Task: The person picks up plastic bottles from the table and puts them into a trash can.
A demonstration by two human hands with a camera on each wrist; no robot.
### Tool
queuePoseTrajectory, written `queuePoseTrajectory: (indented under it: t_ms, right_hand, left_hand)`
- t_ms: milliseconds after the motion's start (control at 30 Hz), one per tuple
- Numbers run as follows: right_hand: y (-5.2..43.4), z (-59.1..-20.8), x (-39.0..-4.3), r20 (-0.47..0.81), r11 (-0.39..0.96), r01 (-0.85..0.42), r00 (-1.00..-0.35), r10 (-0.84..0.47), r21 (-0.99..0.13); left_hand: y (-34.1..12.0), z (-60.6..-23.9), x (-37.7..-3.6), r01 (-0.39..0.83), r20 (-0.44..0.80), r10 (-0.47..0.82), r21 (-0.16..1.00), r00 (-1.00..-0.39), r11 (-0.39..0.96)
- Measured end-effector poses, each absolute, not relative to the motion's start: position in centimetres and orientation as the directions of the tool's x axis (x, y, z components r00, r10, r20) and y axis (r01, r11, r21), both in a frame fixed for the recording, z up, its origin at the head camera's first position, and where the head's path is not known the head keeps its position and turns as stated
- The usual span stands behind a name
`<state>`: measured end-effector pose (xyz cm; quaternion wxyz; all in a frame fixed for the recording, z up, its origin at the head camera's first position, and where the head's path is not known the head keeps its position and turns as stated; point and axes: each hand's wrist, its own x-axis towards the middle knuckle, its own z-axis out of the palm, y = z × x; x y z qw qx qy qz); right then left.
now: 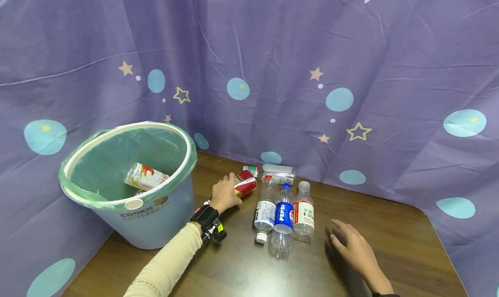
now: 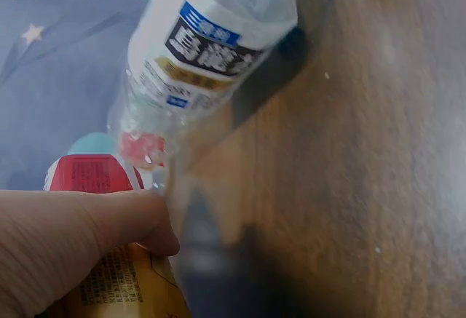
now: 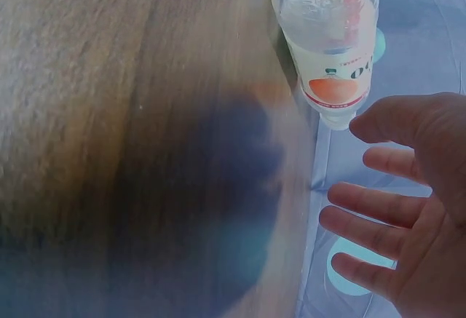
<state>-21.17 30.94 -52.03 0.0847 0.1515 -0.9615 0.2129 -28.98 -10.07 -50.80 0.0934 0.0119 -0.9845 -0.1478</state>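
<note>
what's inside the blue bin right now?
The bin has a green liner bag, and one crumpled clear wrapper or bottle with red and yellow print lies in it. The near wall hides the bottom, so anything lower down can't be seen.

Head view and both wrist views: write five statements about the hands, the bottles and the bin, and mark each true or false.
1. The left hand grips a red carton. True.
2. The right hand holds the Pepsi bottle. False: it hovers open over the table, apart from the bottles.
3. Three clear bottles lie side by side on the table. True.
4. The bin holds nothing. False: a crumpled wrapper lies inside its green liner.
5. The Pepsi bottle stands upright. False: it lies on its side between the other two bottles.
</note>
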Motion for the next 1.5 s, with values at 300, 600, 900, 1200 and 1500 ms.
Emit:
queuePoseTrajectory:
  t_ms: [300, 600, 900, 1200, 1500]
  right_hand:
    - [30.9, -52.5, -20.8, 0.244, 0.856, -0.330, -0.937, -0.248, -0.398]
    - [31.1, -52.8, -20.8, 0.257, 0.853, -0.337, -0.934, -0.249, -0.398]
    - [31.2, -53.1, -20.8, 0.234, 0.855, -0.327, -0.940, -0.249, -0.402]
    - [31.2, -53.2, -20.8, 0.210, 0.860, -0.310, -0.947, -0.242, -0.406]
    - [31.1, -53.3, -20.7, 0.276, 0.843, -0.348, -0.929, -0.249, -0.411]
  left_hand:
    - [-8.9, -49.2, -28.1, 0.056, 0.247, -0.017, 0.289, -0.969, 0.956]
    - [-7.7, -47.0, -26.6, 0.127, 0.304, 0.045, 0.255, -0.951, 0.958]
    - [-6.5, -44.2, -24.7, 0.227, 0.426, 0.114, 0.224, -0.898, 0.948]
    - [-5.3, -40.1, -22.5, 0.334, 0.514, 0.205, 0.172, -0.833, 0.927]
    - [-4.5, -35.0, -19.2, 0.405, 0.626, 0.282, 0.061, -0.728, 0.912]
